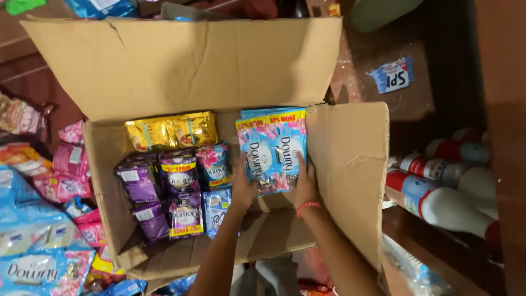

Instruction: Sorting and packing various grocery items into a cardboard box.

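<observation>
Sachets light blue, pink flowers (stacked flat), both hands' grip.

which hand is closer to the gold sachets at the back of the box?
Left. The left hand grips the left edge of the light blue sachet stack, on the side toward the gold sachets. The right hand holds the stack's far right edge.

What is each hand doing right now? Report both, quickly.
Left hand: closed on the left edge of the light blue sachet stack inside the cardboard box.
Right hand: closed on the stack's right edge.
</observation>
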